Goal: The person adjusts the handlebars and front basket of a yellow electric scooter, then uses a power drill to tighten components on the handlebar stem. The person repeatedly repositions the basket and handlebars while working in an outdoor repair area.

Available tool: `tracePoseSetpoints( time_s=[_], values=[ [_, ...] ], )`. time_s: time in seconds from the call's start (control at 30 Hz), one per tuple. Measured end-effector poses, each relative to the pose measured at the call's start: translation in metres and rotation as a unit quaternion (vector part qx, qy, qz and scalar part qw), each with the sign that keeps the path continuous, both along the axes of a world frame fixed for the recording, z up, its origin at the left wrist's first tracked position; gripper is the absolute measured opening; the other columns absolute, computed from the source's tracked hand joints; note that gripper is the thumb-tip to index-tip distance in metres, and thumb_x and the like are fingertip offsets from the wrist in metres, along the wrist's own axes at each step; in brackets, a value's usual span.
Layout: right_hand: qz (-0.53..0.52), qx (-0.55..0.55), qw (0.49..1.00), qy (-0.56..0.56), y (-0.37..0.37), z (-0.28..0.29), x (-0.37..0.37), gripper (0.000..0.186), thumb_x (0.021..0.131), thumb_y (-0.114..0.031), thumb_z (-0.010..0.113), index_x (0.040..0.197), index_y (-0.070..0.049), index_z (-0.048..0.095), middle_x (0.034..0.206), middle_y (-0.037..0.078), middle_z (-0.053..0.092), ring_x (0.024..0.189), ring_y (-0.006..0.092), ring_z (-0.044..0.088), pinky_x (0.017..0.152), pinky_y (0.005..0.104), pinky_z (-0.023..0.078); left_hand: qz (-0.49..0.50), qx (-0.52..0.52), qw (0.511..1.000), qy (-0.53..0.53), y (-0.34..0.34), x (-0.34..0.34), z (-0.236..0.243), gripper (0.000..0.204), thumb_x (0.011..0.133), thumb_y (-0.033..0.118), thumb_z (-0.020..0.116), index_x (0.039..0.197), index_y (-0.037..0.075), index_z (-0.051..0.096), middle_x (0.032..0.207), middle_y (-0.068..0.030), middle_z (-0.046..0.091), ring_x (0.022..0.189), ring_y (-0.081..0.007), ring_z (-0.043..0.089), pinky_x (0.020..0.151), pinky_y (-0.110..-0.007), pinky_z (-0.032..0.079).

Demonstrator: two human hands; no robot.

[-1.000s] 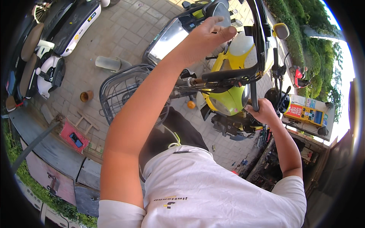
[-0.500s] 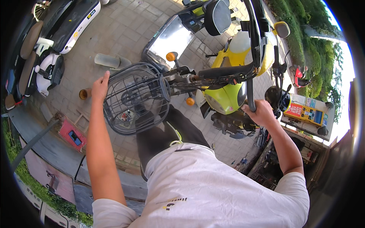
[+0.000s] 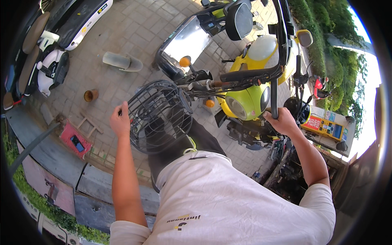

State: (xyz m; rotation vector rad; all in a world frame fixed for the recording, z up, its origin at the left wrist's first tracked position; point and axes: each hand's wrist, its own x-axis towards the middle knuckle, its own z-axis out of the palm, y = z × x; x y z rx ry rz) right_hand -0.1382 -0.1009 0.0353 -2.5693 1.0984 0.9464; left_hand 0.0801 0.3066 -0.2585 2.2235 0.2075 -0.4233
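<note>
A black wire basket (image 3: 161,116) is mounted at the front of an electric scooter or bike, its open mesh showing my dark trousers behind it. At the basket's left rim, my left hand (image 3: 121,119) is closed with curled fingers, gripping the edge. My right hand (image 3: 281,120) wraps round the lower end of a black bent bar (image 3: 274,96). Between the hands run a black cross-piece (image 3: 245,76) and cables. Orange indicator lamps (image 3: 185,61) stick out beside the basket, and a lime-green headlight cowl (image 3: 245,104) lies just left of my right hand.
Parked scooters (image 3: 53,71) line the left side. A grey cylinder (image 3: 116,60) and a rusty can (image 3: 91,95) stand on the paving. Left of me are a pink tray with a phone (image 3: 75,141) and a metal ledge (image 3: 45,134). More yellow scooters (image 3: 261,49) stand ahead; a cluttered bench (image 3: 302,167) is at right.
My left hand and the basket's rim have shifted right and downward in view, and the basket is turned more steeply. My right hand keeps its grip on the bar, slightly further right.
</note>
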Motion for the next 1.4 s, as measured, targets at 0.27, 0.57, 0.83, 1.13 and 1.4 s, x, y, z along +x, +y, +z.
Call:
tracePoseSetpoints(
  time_s=[0.27,0.57,0.83,1.13,1.4],
  values=[
    [0.019,-0.010,1.000,-0.016,0.005,-0.003,-0.002,0.050,0.087,-0.050,0.067,0.074,-0.001,0.066,0.059,0.021,0.059,0.062,0.0412,0.061,0.057,0.0481,0.047,0.005,0.041,0.998,0.045,-0.013,0.020,0.015,0.058,0.087,0.063,0.060,0.093,0.006,0.073,0.080,-0.0082,0.070,0.077,-0.0249,0.066,0.071,-0.035,0.049],
    [0.265,0.006,0.961,-0.084,-0.048,-0.065,-0.055,0.023,0.067,-0.026,0.073,0.082,-0.009,0.068,0.073,0.014,0.064,0.071,0.0381,0.063,0.063,0.0476,0.050,-0.041,0.083,0.996,0.018,-0.019,0.050,0.006,0.059,0.086,0.062,0.060,0.090,0.005,0.074,0.082,-0.0135,0.071,0.082,-0.0317,0.068,0.072,-0.039,0.050],
    [-0.061,0.064,0.996,0.019,0.029,-0.018,0.037,0.055,0.092,-0.051,0.062,0.082,0.003,0.066,0.060,0.020,0.059,0.060,0.0387,0.060,0.061,0.0454,0.048,-0.017,0.041,0.999,-0.004,-0.006,0.024,-0.007,0.057,0.086,0.060,0.061,0.086,0.004,0.073,0.075,-0.0118,0.069,0.072,-0.0297,0.065,0.068,-0.037,0.048],
    [0.205,0.004,0.976,-0.067,-0.019,-0.049,-0.029,0.029,0.083,-0.035,0.073,0.081,-0.007,0.068,0.070,0.017,0.063,0.068,0.0398,0.063,0.060,0.0481,0.049,0.026,0.051,0.998,0.028,-0.009,0.010,0.005,0.051,0.084,0.060,0.063,0.089,0.011,0.075,0.083,-0.0085,0.072,0.084,-0.0287,0.069,0.074,-0.037,0.051],
    [0.016,0.023,0.999,0.033,0.014,-0.042,0.015,0.042,0.089,-0.044,0.068,0.082,-0.002,0.066,0.062,0.018,0.059,0.061,0.0332,0.062,0.061,0.0436,0.048,0.047,0.047,0.998,0.002,0.002,-0.020,-0.011,0.044,0.084,0.055,0.066,0.085,0.012,0.075,0.082,-0.0063,0.072,0.081,-0.0276,0.069,0.071,-0.037,0.052]
  ],
)
